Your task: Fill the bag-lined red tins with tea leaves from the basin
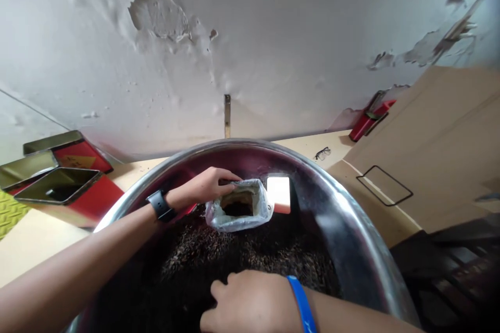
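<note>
A big steel basin (351, 218) in front of me is filled with dark loose tea leaves (250, 255). My left hand (205, 184), with a black watch on the wrist, grips the rim of a small open pouch (240, 210) lined with clear plastic; the pouch stands on the leaves and holds some dark leaves. My right hand (250, 304), with a blue wristband, rests knuckles-up on the leaves near me, its fingers curled down into them. What those fingers hold is hidden.
Open red and gold tins (58, 179) lie at the left on the pale table. A brown cardboard box (437, 156) stands at the right, with glasses (322, 153) and a red tin (371, 117) behind. A peeling white wall rises at the back.
</note>
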Motion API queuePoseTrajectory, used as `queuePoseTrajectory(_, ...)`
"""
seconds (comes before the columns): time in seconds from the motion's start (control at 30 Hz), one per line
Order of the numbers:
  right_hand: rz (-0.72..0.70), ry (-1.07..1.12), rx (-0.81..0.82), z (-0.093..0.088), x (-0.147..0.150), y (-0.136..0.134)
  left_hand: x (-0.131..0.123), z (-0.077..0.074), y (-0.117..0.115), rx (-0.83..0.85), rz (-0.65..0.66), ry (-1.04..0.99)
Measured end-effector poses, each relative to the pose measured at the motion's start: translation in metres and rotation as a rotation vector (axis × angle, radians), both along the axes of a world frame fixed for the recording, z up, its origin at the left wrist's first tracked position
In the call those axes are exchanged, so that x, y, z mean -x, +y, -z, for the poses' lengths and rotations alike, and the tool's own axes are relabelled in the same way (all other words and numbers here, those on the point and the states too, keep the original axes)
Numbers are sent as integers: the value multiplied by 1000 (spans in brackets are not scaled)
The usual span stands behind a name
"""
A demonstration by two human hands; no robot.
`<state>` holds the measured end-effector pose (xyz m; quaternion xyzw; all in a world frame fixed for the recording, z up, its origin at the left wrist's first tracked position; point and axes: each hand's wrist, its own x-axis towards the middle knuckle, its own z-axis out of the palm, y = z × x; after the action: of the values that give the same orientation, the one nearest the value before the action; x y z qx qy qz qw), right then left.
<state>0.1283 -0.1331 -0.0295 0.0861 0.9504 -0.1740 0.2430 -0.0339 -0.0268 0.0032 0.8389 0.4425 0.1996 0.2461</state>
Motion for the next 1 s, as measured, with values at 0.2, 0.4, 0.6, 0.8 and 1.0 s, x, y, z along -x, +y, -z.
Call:
queuePoseTrajectory(0.2, -69, -123, 183, -9, 10, 10, 2, -7, -1, -21, 92, 26)
queuePoseTrajectory(0.4, 121, -73, 243, -2, 7, 24, 5, -4, 1, -59, 153, 41)
queuePoseTrajectory(0.6, 244, -60, 324, 6, 5, 28, 11, 2, 5, -121, 127, 47)
queuePoseTrajectory(0.8, 360, -82, 325, 2, 5, 29, 9, 11, 8, -159, 66, 48)
queuePoseTrajectory(1.0, 306, 162, 337, -21, 7, 31, 9, 18, 10, -120, 34, 30)
